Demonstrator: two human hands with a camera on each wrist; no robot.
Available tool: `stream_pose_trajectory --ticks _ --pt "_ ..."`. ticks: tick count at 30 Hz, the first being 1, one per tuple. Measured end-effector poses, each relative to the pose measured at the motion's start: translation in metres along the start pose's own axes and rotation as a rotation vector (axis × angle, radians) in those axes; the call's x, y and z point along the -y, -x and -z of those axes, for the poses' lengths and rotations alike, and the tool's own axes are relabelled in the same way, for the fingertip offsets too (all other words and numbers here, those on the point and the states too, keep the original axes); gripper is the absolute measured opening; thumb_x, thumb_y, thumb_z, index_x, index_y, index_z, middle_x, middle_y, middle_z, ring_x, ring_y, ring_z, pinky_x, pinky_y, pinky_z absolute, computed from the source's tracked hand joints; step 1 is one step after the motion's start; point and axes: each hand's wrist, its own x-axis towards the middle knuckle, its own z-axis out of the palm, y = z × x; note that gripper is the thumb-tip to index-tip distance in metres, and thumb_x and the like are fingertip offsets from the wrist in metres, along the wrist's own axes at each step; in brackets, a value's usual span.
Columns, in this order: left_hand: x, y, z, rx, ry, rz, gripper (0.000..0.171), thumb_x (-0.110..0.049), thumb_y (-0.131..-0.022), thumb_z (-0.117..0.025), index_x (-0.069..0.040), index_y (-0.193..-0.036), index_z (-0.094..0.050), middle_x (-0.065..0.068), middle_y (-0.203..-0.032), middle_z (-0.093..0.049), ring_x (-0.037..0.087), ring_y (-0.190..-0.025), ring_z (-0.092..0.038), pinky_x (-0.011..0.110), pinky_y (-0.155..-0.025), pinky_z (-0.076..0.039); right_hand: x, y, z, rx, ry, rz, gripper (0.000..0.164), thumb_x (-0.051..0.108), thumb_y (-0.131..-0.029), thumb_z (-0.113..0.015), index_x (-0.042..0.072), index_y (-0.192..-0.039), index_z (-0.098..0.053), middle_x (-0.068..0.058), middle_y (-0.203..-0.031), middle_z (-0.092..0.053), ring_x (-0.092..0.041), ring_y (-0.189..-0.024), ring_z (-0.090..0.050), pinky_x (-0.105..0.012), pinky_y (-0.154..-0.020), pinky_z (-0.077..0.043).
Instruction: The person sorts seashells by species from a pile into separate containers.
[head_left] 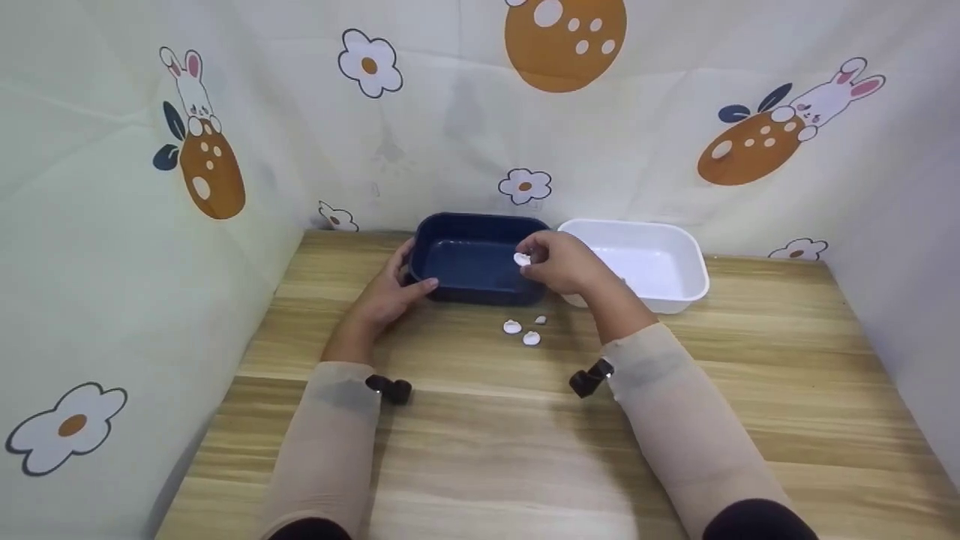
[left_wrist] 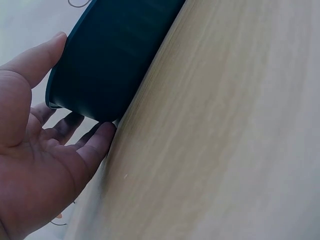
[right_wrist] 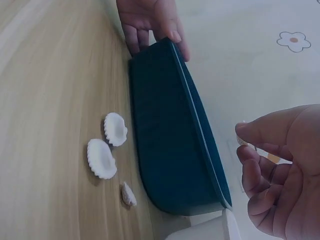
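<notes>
Dark cuffs (head_left: 757, 521) sit at the bottom of the head view, with pale sleeves (head_left: 697, 435) reaching from them over the worktop (head_left: 465, 450). Of the two hands, the left hand (head_left: 386, 295) grasps the end of the blue container (head_left: 480, 295), its thumb at the rim and its fingers against the outside of the end wall. That looks like a sound brace: light, even pressure should keep the container from sliding or tipping. The right hand (head_left: 562, 262) pinches a white shell (head_left: 522, 259) between thumb and fingers, above the right end of the blue container. In the right wrist view the thumb hides most of that shell, so a gentle grip on its edges would be wise, as a thin rim might chip or slip.

Letting go is best done low and well inside the rim, because the white container (head_left: 697, 274) stands just beside and the gap between the two could catch a stray piece. Two scalloped shells (right_wrist: 101, 159) and a smaller pointed shell (right_wrist: 128, 194) lie on the worktop before the blue container; the small one probably calls for a fingertip pinch.
</notes>
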Motion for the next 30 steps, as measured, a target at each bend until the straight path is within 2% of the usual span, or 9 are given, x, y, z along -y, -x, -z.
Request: stream_pose_trajectory --ticks 7,14,20,30 --pt "-0.004 0.001 -0.001 0.006 -0.008 -0.003 0.101 -0.028 -0.095 -0.084 -0.028 -0.172 -0.020 0.004 -0.181 -0.021 0.027 -0.167 -0.023 0.045 -0.134 -0.029 0.000 -0.014 -0.009 -0.031 -0.047 -0.002 0.037 0.015 -0.095 -0.076 0.007 -0.131 -0.071 -0.012 -0.113 -0.070 -0.026 -0.105 -0.063 -0.042 -0.099 -0.053" --pt "-0.002 0.000 0.001 0.004 -0.003 0.009 0.101 -0.028 -0.095 -0.084 -0.030 -0.172 -0.019 0.001 -0.181 -0.017 0.025 -0.167 -0.022 0.044 -0.133 -0.031 0.000 -0.015 -0.012 -0.042 -0.039 0.017 0.041 0.016 -0.094 -0.075 0.006 -0.133 -0.071 -0.013 -0.111 -0.072 -0.027 -0.104 -0.065 -0.043 -0.099 -0.054" --pt "0.000 -0.001 0.000 0.007 0.021 0.003 0.100 -0.024 -0.095 -0.083 -0.029 -0.172 -0.020 0.003 -0.180 -0.021 0.026 -0.165 -0.029 0.044 -0.131 -0.034 -0.001 -0.008 -0.011 -0.056 -0.026 0.009 0.041 0.018 -0.096 -0.075 0.008 -0.135 -0.070 -0.013 -0.111 -0.074 -0.028 -0.103 -0.068 -0.045 -0.101 -0.054" --pt "0.001 -0.002 -0.001 0.005 0.039 -0.013 0.100 -0.022 -0.095 -0.083 -0.026 -0.172 -0.021 0.006 -0.180 -0.023 0.028 -0.163 -0.032 0.045 -0.131 -0.035 -0.010 0.020 -0.015 -0.062 -0.013 0.015 0.038 0.025 -0.100 -0.072 0.011 -0.135 -0.071 -0.008 -0.109 -0.074 -0.025 -0.100 -0.067 -0.042 -0.093 -0.053"
